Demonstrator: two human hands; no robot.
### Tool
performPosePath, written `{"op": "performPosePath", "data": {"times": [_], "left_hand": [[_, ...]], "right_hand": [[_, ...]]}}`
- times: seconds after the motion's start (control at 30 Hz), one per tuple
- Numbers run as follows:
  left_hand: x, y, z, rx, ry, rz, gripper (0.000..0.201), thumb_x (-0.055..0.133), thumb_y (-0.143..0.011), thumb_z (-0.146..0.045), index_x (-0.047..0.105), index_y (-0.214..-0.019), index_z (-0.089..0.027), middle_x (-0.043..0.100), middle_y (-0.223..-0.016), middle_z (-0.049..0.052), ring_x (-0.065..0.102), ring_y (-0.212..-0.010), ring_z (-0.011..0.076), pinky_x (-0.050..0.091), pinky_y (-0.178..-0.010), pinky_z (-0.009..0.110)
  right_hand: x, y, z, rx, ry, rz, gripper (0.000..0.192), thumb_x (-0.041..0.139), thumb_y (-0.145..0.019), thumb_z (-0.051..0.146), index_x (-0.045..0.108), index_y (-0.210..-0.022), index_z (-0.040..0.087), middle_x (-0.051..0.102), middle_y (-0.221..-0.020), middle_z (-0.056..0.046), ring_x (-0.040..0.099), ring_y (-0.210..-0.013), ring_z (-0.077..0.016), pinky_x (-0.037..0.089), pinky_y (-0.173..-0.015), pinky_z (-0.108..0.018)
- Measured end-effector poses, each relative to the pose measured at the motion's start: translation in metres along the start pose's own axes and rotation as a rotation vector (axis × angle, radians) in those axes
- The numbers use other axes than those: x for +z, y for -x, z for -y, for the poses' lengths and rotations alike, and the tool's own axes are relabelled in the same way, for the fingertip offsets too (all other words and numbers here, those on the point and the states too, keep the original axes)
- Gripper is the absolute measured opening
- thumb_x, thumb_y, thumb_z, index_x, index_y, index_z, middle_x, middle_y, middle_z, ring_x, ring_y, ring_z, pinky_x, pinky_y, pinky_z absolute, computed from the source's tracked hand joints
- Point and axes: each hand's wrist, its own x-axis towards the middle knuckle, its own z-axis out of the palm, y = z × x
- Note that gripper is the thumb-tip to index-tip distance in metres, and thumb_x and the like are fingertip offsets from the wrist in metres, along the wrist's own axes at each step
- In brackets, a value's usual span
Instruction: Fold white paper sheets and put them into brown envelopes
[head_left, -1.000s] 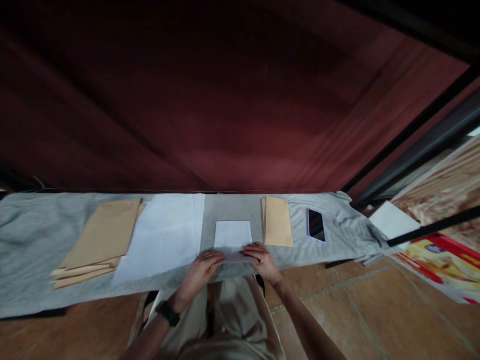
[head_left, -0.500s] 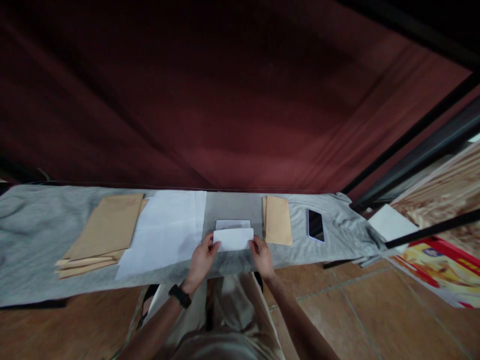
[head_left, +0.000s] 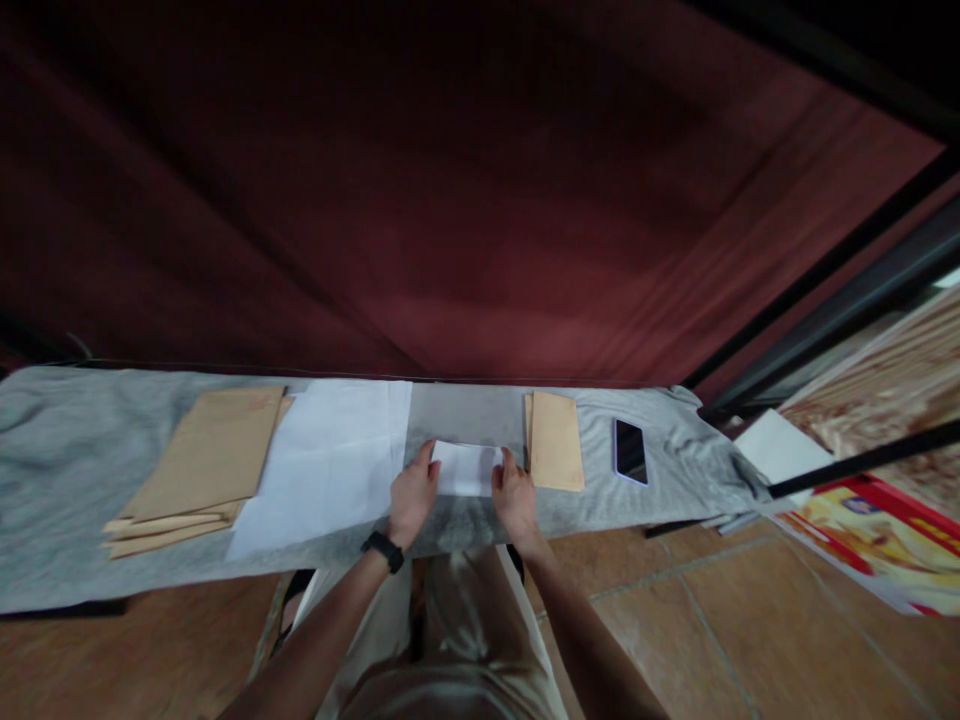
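A folded white sheet of paper (head_left: pixel 466 470) lies on the grey cloth in front of me, long side across. My left hand (head_left: pixel 414 492) pinches its left end, thumb on top near the upper corner. At the other end my right hand (head_left: pixel 514 492) grips the paper the same way, fingers curled at its edge. To the left of my left hand is a stack of large white paper sheets (head_left: pixel 330 460). Small brown envelopes (head_left: pixel 556 440) rest just right of my right hand.
Larger brown envelopes (head_left: pixel 210 445) are piled at the left, partly beside the white sheets. A phone (head_left: pixel 630 451) lies to the right on the grey cloth (head_left: pixel 60 480). A dark red curtain (head_left: pixel 450 250) hangs behind the table. Black bars (head_left: pixel 825 280) stand at the right.
Both hands have moved slightly away from me with the paper. Its raised near flap now lies folded over the far part, which showed behind it before.
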Motion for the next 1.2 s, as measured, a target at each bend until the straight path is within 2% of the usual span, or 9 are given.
{"op": "performPosePath", "data": {"times": [0.27, 0.37, 0.5, 0.67, 0.83, 0.97, 1.2], "left_hand": [[0.011, -0.003, 0.003, 0.025, -0.027, -0.033, 0.046, 0.039, -0.102, -0.030, 0.047, -0.146, -0.019, 0.075, -0.114, 0.013, 0.074, -0.093, 0.0245, 0.055, -0.081, 0.034], [0.014, -0.002, 0.002, 0.058, -0.063, -0.054, 0.046, 0.036, -0.102, -0.030, 0.045, -0.146, -0.019, 0.073, -0.120, 0.014, 0.074, -0.094, 0.0254, 0.056, -0.080, 0.035], [0.014, -0.001, -0.003, 0.087, -0.119, -0.043, 0.047, 0.031, -0.103, -0.029, 0.042, -0.148, -0.019, 0.071, -0.123, 0.015, 0.074, -0.090, 0.0257, 0.057, -0.076, 0.036], [0.012, -0.002, -0.005, 0.133, -0.140, -0.011, 0.048, 0.029, -0.103, -0.028, 0.040, -0.149, -0.019, 0.070, -0.119, 0.015, 0.073, -0.090, 0.0243, 0.056, -0.076, 0.034], [0.013, -0.003, -0.003, 0.148, -0.150, 0.006, 0.048, 0.029, -0.102, -0.026, 0.040, -0.148, -0.019, 0.068, -0.123, 0.015, 0.073, -0.088, 0.0223, 0.056, -0.078, 0.033], [0.014, -0.004, -0.002, 0.159, -0.140, -0.002, 0.048, 0.028, -0.102, -0.025, 0.040, -0.148, -0.019, 0.068, -0.125, 0.015, 0.072, -0.091, 0.0234, 0.056, -0.078, 0.033], [0.018, -0.006, -0.002, 0.124, -0.141, -0.004, 0.048, 0.027, -0.103, -0.027, 0.040, -0.148, -0.019, 0.066, -0.127, 0.015, 0.072, -0.092, 0.0240, 0.056, -0.075, 0.034]], "right_hand": [[0.010, 0.002, -0.002, -0.097, 0.055, -0.078, 0.044, 0.035, -0.102, 0.024, 0.048, -0.143, 0.014, 0.075, -0.102, -0.017, 0.068, -0.105, -0.0287, 0.043, -0.102, -0.044], [0.010, 0.004, -0.001, -0.115, 0.098, -0.113, 0.042, 0.036, -0.102, 0.022, 0.051, -0.141, 0.014, 0.074, -0.101, -0.017, 0.067, -0.102, -0.0285, 0.042, -0.101, -0.046], [0.004, 0.005, 0.002, -0.090, 0.169, -0.091, 0.041, 0.039, -0.100, 0.020, 0.055, -0.136, 0.010, 0.071, -0.102, -0.019, 0.064, -0.101, -0.0321, 0.043, -0.096, -0.050], [-0.003, 0.001, 0.012, -0.114, 0.123, -0.098, 0.043, 0.044, -0.097, 0.020, 0.054, -0.138, 0.012, 0.064, -0.123, -0.022, 0.057, -0.114, -0.0348, 0.042, -0.100, -0.055], [0.010, 0.001, 0.025, -0.285, 0.019, -0.052, 0.044, 0.043, -0.101, 0.022, 0.049, -0.144, 0.013, 0.049, -0.150, -0.016, 0.042, -0.140, -0.0271, 0.037, -0.113, -0.047], [0.026, 0.011, 0.026, -0.322, 0.046, -0.020, 0.047, 0.044, -0.103, 0.027, 0.045, -0.147, 0.011, 0.045, -0.155, -0.018, 0.037, -0.145, -0.0257, 0.035, -0.117, -0.046], [0.039, 0.025, 0.022, -0.294, 0.108, -0.082, 0.054, 0.046, -0.104, 0.035, 0.037, -0.152, 0.012, 0.033, -0.161, -0.020, 0.030, -0.150, -0.0291, 0.033, -0.117, -0.052]]}}
